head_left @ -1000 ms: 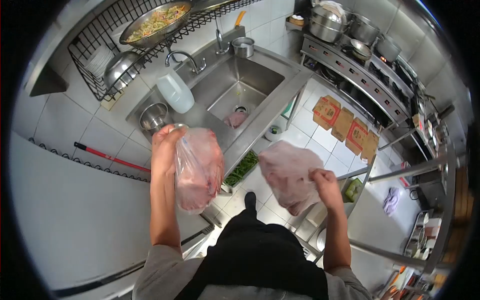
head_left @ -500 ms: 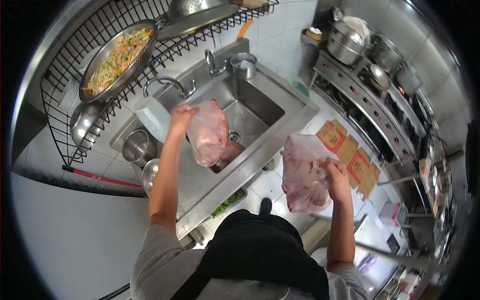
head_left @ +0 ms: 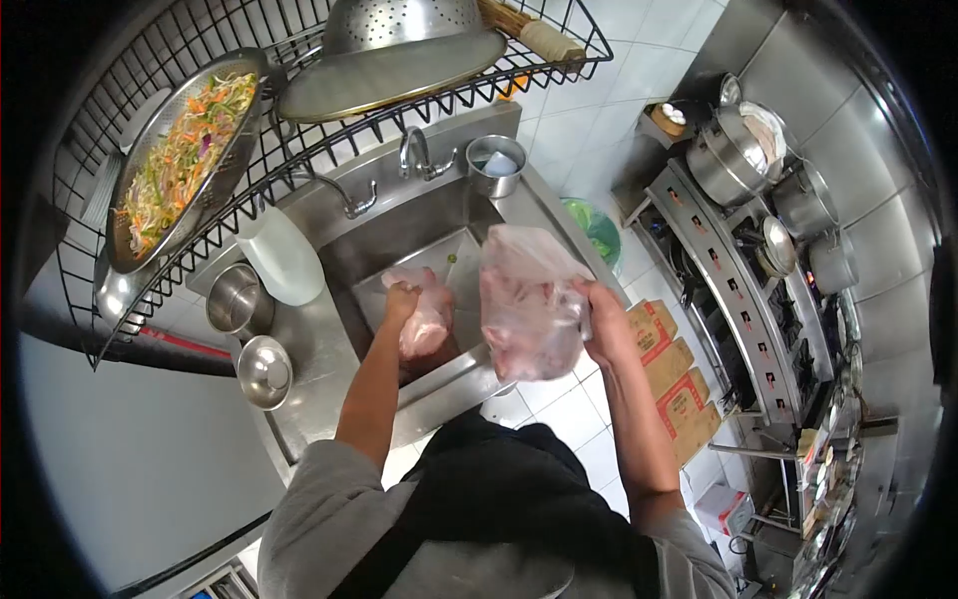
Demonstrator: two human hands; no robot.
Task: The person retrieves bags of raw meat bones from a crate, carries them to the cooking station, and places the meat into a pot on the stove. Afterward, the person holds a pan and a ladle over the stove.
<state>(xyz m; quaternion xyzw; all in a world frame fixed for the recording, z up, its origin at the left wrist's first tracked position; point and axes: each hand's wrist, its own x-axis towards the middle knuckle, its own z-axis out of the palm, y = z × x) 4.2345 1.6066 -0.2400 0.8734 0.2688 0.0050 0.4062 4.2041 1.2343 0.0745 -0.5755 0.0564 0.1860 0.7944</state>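
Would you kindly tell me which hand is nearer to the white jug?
Left. The left hand, over the sink, is to the right of the white jug; the right hand is farther off on that same side.

left hand (head_left: 403,299), right hand (head_left: 606,321) clenched, arms (head_left: 371,399) outstretched

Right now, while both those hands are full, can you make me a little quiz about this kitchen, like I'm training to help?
1. What do the left hand and right hand each hold?
2. True or false: the flattened cardboard lies on the floor.
3. Which food shows up on the black wire rack?
(a) boiled eggs
(b) shredded vegetables
(c) sliced bread

Key:
1. The left holds a bag of what looks like raw meat; the right holds another bag like it.
2. True.
3. (b)
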